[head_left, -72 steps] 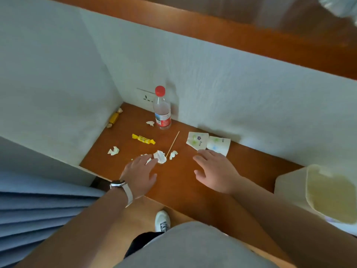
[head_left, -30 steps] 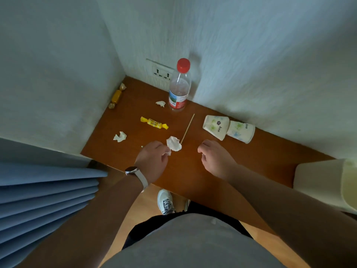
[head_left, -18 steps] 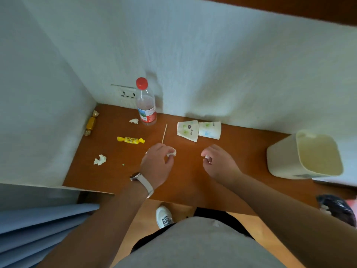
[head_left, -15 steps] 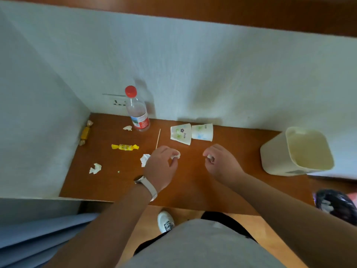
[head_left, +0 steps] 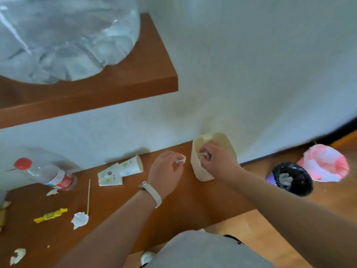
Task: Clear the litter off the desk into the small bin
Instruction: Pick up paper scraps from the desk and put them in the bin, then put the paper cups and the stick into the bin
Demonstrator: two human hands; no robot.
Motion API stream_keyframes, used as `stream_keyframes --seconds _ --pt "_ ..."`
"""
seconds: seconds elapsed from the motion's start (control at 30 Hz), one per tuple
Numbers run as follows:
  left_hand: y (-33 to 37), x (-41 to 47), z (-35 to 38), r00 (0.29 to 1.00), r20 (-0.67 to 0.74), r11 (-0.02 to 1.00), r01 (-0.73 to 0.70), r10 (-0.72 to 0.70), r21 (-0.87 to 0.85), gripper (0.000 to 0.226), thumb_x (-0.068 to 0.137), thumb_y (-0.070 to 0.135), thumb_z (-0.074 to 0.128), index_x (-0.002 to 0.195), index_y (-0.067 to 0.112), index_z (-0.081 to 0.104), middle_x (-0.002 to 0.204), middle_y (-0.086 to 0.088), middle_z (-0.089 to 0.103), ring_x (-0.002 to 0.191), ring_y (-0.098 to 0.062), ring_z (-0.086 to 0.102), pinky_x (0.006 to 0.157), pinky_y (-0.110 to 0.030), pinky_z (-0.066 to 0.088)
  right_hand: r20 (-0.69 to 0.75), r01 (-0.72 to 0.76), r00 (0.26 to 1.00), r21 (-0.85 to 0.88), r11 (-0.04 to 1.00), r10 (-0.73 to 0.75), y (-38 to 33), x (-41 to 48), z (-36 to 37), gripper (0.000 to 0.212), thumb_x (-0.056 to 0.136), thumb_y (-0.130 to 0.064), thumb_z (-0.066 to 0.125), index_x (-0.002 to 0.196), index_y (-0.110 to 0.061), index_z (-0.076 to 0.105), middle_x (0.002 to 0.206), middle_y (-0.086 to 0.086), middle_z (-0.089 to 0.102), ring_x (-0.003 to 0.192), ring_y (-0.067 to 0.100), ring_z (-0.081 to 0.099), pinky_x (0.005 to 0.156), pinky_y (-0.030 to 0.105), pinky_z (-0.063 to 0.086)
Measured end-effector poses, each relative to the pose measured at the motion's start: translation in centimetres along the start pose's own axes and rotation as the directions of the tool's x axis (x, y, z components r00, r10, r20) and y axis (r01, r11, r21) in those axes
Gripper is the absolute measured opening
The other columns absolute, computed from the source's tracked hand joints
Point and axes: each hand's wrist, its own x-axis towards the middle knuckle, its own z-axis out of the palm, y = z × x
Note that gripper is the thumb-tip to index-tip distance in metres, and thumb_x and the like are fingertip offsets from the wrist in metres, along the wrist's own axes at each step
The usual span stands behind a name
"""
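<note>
The small cream bin [head_left: 199, 171] stands on the brown desk [head_left: 183, 206] against the white wall. My right hand [head_left: 217, 161] hovers over the bin's mouth, pinching a white paper scrap [head_left: 206, 155]. My left hand [head_left: 166, 176] is just left of the bin, its fingers closed on another white paper scrap [head_left: 180, 159]. Left on the desk lie two paper cups [head_left: 119, 172] on their sides, a thin wooden stick [head_left: 88, 196], a torn tissue piece [head_left: 79, 219], a yellow candy wrapper [head_left: 50, 215] and more white scraps [head_left: 17, 255].
A plastic bottle with a red cap [head_left: 44, 176] stands at the back left. A wooden shelf [head_left: 100, 91] holding a clear plastic bag [head_left: 63, 35] hangs above the desk. On the floor to the right are a black-lined basket [head_left: 291, 178] and a pink-and-white bag [head_left: 324, 163].
Both hands picked up paper scraps at the middle of the desk and moved right; the right hand is now over the bin. The view swung right and upward.
</note>
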Motion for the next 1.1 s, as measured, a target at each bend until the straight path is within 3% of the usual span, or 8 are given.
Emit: stream_keyframes --seconds 0.07,0.17,0.23,0.37,0.6,0.8,0.93,1.1 --pt "1.8 1.7 1.6 1.000 0.023 1.000 -0.004 0.004 -0.006 0.013 0.089 0.021 0.061 0.100 0.025 0.068 0.098 0.013 0.062 0.092 -0.005 0.056 0.081 -0.020 0.046 0.003 -0.022 1.000 -0.007 1.000 0.022 2.5 0.1 -1.3 0.021 0.091 -0.019 0.058 0.111 -0.016 0.062 0.107 -0.004 0.054 0.075 0.012 0.053 0.065 0.023 0.045" --pt "3.7 3.5 3.7 0.996 0.088 1.000 -0.008 0.006 0.018 0.014 0.090 0.025 0.058 0.102 0.025 0.067 0.100 0.012 0.060 0.095 -0.007 0.056 0.082 -0.025 0.047 0.003 -0.002 1.000 -0.031 1.000 0.002 5.4 0.1 -2.2 0.022 0.089 -0.016 0.059 0.110 -0.012 0.063 0.108 0.004 0.060 0.088 0.021 0.058 0.076 0.033 0.049" --pt "4.5 4.1 4.9 0.991 0.131 0.998 -0.008 0.001 0.055 0.015 0.091 0.026 0.057 0.103 0.027 0.066 0.104 0.010 0.061 0.098 -0.010 0.055 0.085 -0.028 0.046 0.034 0.060 0.998 -0.079 0.995 -0.057 6.8 0.1 -2.4 0.021 0.089 -0.016 0.058 0.109 -0.012 0.064 0.107 0.004 0.060 0.093 0.022 0.058 0.079 0.033 0.049" --pt "5.6 3.8 6.2 0.986 0.168 0.990 -0.032 0.009 0.135 0.019 0.090 0.025 0.059 0.107 0.022 0.067 0.110 0.005 0.063 0.104 -0.013 0.053 0.088 -0.022 0.037 0.082 0.189 0.980 -0.133 0.973 -0.179 8.4 0.1 -2.9 0.021 0.091 -0.021 0.056 0.110 -0.015 0.063 0.107 0.003 0.062 0.099 0.021 0.056 0.083 0.032 0.047" --pt "5.3 1.9 5.0 0.987 0.157 0.968 -0.006 -0.035 0.251 0.032 0.092 0.033 0.056 0.123 0.026 0.062 0.135 0.005 0.054 0.127 -0.014 0.044 0.105 -0.028 0.028 0.148 0.356 0.932 -0.214 0.910 -0.330 8.7 1.2 -2.9 0.028 0.093 -0.036 0.046 0.107 -0.018 0.062 0.100 -0.003 0.062 0.091 0.016 0.056 0.079 0.035 0.050" --pt "2.6 -1.3 1.4 0.987 0.067 0.934 0.118 -0.149 0.337 0.035 0.095 0.037 0.051 0.128 0.030 0.055 0.139 0.010 0.049 0.130 -0.011 0.041 0.107 -0.032 0.032 0.217 0.507 0.859 -0.221 0.833 -0.464 4.9 3.4 -0.8 0.043 0.091 -0.041 0.044 0.121 -0.015 0.060 0.126 0.003 0.060 0.111 0.024 0.056 0.094 0.039 0.046" --pt "-0.5 -4.6 -1.6 0.977 0.002 0.891 0.193 -0.213 0.410 0.037 0.094 0.042 0.049 0.130 0.032 0.053 0.139 0.010 0.049 0.129 -0.012 0.042 0.107 -0.035 0.032 0.240 0.651 0.757 -0.204 0.731 -0.607 0.1 3.8 0.9 0.044 0.095 -0.045 0.045 0.129 -0.018 0.053 0.135 0.003 0.054 0.122 0.022 0.050 0.100 0.042 0.041" --pt "-4.8 -9.0 -5.2 0.946 -0.095 0.834 0.318 -0.310 0.451 0.040 0.093 0.043 0.051 0.131 0.031 0.053 0.138 0.009 0.051 0.130 -0.015 0.044 0.107 -0.042 0.036 0.333 0.753 0.655 -0.218 0.620 -0.678 -5.4 4.2 4.8 0.047 0.095 -0.048 0.041 0.132 -0.021 0.049 0.141 0.002 0.047 0.127 0.022 0.045 0.104 0.041 0.039"
